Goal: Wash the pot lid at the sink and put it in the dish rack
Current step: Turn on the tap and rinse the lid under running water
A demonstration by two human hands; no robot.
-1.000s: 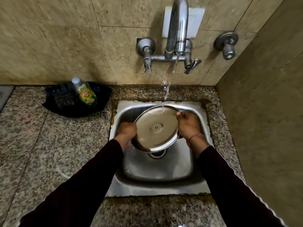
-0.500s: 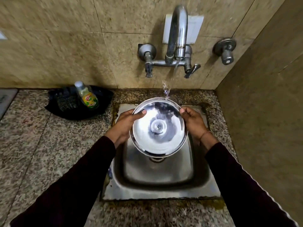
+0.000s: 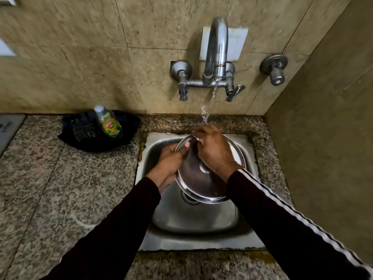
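soap bottle, black tray, granite counter

views: one only, the head camera, so nothing is shared with a second view.
position: worn on the person's head, above the near edge of the sink.
facing: forward and steeply down, toward the tiled wall behind the sink.
nearness: close; both sleeves run in from the bottom edge.
frame centre: the faucet sits high, the sink low of centre.
edges: wide-angle bend; granite table on the left, side wall on the right.
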